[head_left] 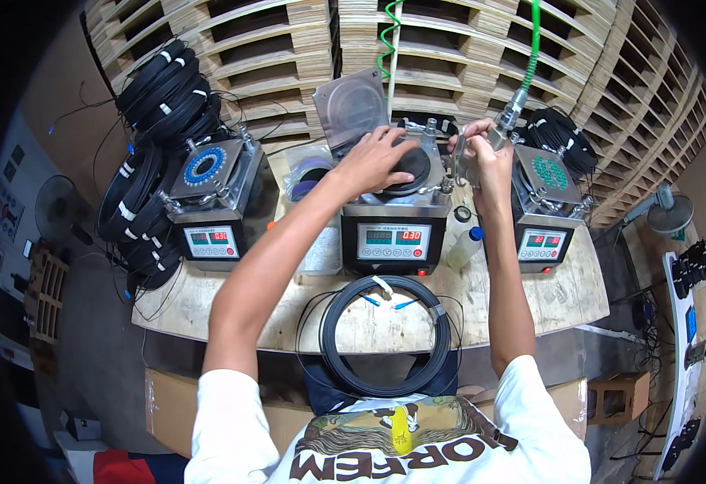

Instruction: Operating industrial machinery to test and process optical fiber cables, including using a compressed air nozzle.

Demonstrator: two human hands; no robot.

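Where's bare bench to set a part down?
Free: bench wood before the left machine, left of the left forearm; another patch before the right machine, right of the right forearm.
Crowded: between the middle machine and right machine, with the blue-capped bottle; centre front, with the cable coil; left end, with stacked black coils.

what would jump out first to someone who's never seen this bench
Probably the three boxy machines with glowing red displays lined up on the wooden table, with the left hand at the top of the middle machine. Next, the bright green hose at upper right, leading down to the right hand. The big black cable coil with blue tips, at the table's near edge, stands out too.
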